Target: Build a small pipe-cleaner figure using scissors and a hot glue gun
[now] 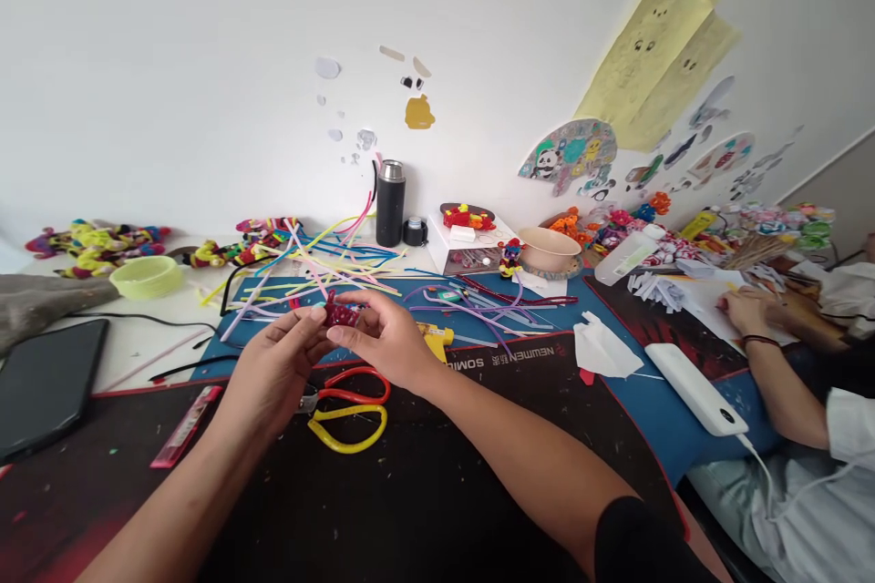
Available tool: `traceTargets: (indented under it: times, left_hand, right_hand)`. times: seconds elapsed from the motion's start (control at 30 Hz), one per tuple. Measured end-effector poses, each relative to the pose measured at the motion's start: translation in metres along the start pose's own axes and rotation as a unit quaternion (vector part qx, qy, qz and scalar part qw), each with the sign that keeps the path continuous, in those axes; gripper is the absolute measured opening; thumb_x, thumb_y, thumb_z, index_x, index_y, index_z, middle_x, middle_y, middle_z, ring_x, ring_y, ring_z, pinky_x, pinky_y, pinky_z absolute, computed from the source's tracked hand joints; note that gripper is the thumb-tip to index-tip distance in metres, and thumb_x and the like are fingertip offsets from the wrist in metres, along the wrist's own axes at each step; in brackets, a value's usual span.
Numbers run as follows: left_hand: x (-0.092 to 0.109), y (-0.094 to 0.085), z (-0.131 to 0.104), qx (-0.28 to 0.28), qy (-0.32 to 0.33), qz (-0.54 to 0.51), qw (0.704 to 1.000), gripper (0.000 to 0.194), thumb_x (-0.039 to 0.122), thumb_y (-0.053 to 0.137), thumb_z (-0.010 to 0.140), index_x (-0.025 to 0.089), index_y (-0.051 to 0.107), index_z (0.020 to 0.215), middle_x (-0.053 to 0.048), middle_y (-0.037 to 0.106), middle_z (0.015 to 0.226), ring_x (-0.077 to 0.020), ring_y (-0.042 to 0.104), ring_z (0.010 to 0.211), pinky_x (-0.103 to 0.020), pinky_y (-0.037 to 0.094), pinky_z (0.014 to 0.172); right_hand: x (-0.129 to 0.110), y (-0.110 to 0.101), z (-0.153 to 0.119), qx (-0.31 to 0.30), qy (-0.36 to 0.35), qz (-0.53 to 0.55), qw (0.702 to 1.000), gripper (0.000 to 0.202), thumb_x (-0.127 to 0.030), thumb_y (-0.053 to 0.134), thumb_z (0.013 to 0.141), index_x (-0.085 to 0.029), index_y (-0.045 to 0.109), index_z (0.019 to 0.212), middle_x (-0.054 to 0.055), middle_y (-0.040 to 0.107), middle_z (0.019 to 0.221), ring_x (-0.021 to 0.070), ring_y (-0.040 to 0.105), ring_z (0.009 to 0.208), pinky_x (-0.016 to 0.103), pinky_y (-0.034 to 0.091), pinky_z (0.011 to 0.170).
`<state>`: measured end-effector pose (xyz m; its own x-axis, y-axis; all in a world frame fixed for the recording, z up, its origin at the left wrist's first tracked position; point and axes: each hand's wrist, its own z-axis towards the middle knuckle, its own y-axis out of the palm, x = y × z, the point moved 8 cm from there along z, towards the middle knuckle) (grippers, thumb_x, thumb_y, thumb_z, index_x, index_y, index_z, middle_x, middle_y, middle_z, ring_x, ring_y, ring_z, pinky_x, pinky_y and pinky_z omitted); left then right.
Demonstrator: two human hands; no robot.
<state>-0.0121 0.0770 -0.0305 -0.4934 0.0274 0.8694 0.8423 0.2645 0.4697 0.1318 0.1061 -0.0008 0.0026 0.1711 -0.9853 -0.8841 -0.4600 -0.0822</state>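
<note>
Between the fingertips of both hands is a small dark red bundle of twisted pipe cleaner [340,313], partly covered by the fingers. My left hand [291,346] pinches its left side with the thumb on top. From the other side, my right hand [386,339] has its thumb and curled fingers closed on the same bundle. Scissors [348,449] with one red and one yellow handle lie just below the hands on the black mat [437,492]; their blades are mostly hidden by my left hand. A yellow tool, perhaps a glue gun [437,342], shows behind my right wrist.
Loose coloured pipe cleaners [328,260] spread behind the hands. A black thermos [390,205] stands by the wall. At left are a phone-like black tablet [51,387], a green bowl [146,277] and a pink case [186,426]. A power bank [695,389] lies near a co-worker's arm [779,383].
</note>
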Motion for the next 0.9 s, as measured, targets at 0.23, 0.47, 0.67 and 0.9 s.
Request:
traceTargets:
  times: [0.23, 0.47, 0.67, 0.9]
  left_hand:
    - [-0.005, 0.004, -0.003, -0.016, -0.003, 0.014, 1.000, 0.035, 0.044, 0.104, 0.065, 0.019, 0.084, 0.081, -0.004, 0.084, 0.081, -0.0174, 0.078, 0.074, -0.024, 0.066, 0.073]
    - [-0.009, 0.012, -0.007, -0.033, -0.028, 0.030, 0.999, 0.034, 0.043, 0.103, 0.066, 0.019, 0.084, 0.082, -0.006, 0.084, 0.077, -0.0221, 0.080, 0.067, -0.027, 0.066, 0.061]
    - [-0.011, 0.014, -0.008, -0.025, -0.047, 0.032, 0.998, 0.042, 0.045, 0.105, 0.063, 0.016, 0.085, 0.086, -0.010, 0.086, 0.083, -0.0235, 0.081, 0.070, -0.028, 0.068, 0.066]
    - [-0.009, 0.013, -0.010, -0.054, -0.031, 0.104, 0.993, 0.040, 0.051, 0.101, 0.069, 0.020, 0.080, 0.082, -0.008, 0.086, 0.084, -0.0294, 0.084, 0.077, -0.037, 0.071, 0.072]
  right_hand:
    - [0.006, -0.006, -0.003, -0.004, 0.011, 0.027, 1.000, 0.065, -0.057, 0.090, 0.083, -0.023, 0.070, 0.134, -0.003, 0.061, 0.078, 0.0140, 0.052, 0.066, 0.029, 0.045, 0.063]
    - [0.011, -0.008, -0.008, -0.025, 0.023, 0.061, 0.998, 0.068, -0.057, 0.093, 0.079, -0.022, 0.071, 0.133, -0.003, 0.062, 0.080, 0.0126, 0.051, 0.066, 0.027, 0.044, 0.061]
    - [0.011, -0.012, -0.009, -0.004, 0.013, 0.019, 1.000, 0.066, -0.057, 0.091, 0.081, -0.021, 0.073, 0.133, -0.006, 0.054, 0.068, 0.0113, 0.043, 0.059, 0.026, 0.035, 0.054]
    - [0.002, -0.019, -0.011, 0.015, -0.025, -0.029, 0.999, 0.051, -0.057, 0.084, 0.088, -0.020, 0.077, 0.122, -0.002, 0.060, 0.078, 0.0123, 0.046, 0.064, 0.027, 0.040, 0.058]
